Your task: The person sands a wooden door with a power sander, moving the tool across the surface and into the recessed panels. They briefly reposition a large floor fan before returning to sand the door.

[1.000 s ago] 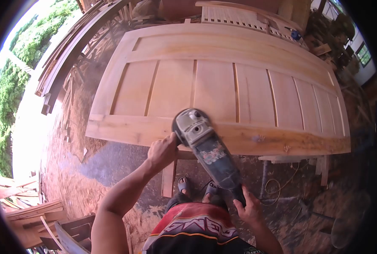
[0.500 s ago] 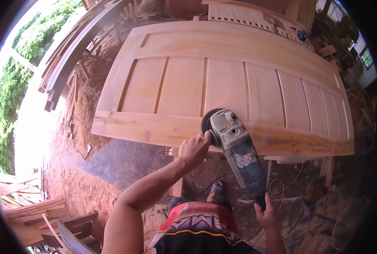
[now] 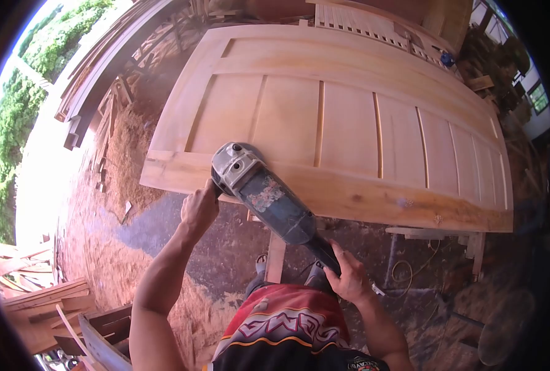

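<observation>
A large unfinished wooden door (image 3: pixel 349 123) lies flat on supports in front of me. An angle grinder (image 3: pixel 259 191) with a grey head and dark blue body rests with its disc on the door's near rail, toward the left end. My left hand (image 3: pixel 199 207) is closed around the grinder's side handle just left of the head. My right hand (image 3: pixel 348 275) grips the tail of the grinder's body, below the door's edge.
Sawdust covers the ground to the left (image 3: pixel 120 154). Stacked timber (image 3: pixel 102 68) runs along the far left, and planks (image 3: pixel 46 303) lie at the lower left. A slatted wooden panel (image 3: pixel 374 25) lies beyond the door. A coiled cable (image 3: pixel 401 269) sits under its right side.
The grinder has slid left along the door's near rail, after first moving right. Both hands moved with it and kept their grip.
</observation>
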A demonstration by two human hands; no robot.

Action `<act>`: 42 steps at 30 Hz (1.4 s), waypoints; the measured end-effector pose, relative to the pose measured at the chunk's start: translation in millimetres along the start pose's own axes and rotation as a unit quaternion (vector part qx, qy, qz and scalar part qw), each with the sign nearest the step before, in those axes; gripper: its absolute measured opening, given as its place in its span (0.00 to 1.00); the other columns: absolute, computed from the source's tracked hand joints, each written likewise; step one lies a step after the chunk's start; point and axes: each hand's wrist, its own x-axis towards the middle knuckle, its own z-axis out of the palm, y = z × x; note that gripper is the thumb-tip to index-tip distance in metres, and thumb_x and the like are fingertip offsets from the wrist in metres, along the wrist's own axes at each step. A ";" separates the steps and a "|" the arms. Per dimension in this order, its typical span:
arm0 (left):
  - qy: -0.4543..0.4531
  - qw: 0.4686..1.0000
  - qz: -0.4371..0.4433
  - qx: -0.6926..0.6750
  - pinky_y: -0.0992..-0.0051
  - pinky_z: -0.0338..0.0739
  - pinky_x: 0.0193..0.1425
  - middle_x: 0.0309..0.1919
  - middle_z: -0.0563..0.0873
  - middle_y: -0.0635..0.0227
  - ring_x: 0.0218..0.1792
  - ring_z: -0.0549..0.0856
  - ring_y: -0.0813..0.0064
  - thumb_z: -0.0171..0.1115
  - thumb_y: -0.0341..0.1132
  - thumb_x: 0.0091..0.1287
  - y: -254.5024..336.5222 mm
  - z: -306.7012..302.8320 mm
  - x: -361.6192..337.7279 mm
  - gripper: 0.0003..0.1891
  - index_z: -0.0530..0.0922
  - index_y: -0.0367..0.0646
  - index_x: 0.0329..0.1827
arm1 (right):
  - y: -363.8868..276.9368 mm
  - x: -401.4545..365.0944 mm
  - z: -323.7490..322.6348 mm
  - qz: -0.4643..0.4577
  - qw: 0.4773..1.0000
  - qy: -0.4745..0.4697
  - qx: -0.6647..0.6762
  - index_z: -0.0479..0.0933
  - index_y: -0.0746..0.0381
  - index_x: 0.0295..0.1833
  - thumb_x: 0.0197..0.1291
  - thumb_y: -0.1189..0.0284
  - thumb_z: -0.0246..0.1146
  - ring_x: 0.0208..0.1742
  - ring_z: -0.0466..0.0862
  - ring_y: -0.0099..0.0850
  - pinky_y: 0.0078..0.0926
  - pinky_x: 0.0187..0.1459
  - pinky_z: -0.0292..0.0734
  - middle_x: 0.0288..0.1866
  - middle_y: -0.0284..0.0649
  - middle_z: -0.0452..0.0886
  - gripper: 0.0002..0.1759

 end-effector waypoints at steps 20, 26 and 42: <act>-0.063 0.983 0.171 -0.023 0.43 0.84 0.45 0.39 0.89 0.44 0.39 0.90 0.38 0.54 0.29 0.70 168.1 40.3 -24.3 0.07 0.69 0.39 0.48 | 61.5 -132.4 -65.8 0.090 0.989 0.083 -0.085 0.67 0.65 0.77 0.60 0.67 0.75 0.53 0.88 0.56 0.45 0.51 0.85 0.56 0.59 0.85 0.42; 0.021 0.998 0.065 -0.012 0.41 0.82 0.45 0.36 0.90 0.42 0.39 0.89 0.37 0.60 0.29 0.68 39.3 15.8 -26.8 0.13 0.73 0.43 0.55 | 15.2 -56.6 -9.4 -0.015 0.999 0.022 -0.034 0.66 0.57 0.81 0.64 0.63 0.75 0.40 0.88 0.50 0.44 0.41 0.85 0.41 0.51 0.83 0.42; -0.074 0.979 0.175 -0.075 0.51 0.86 0.44 0.43 0.88 0.48 0.42 0.91 0.47 0.53 0.31 0.74 204.6 64.2 -76.6 0.07 0.71 0.37 0.49 | 103.7 -220.3 -85.5 0.090 0.991 0.061 -0.073 0.69 0.77 0.73 0.69 0.63 0.65 0.59 0.84 0.63 0.50 0.61 0.80 0.61 0.67 0.81 0.36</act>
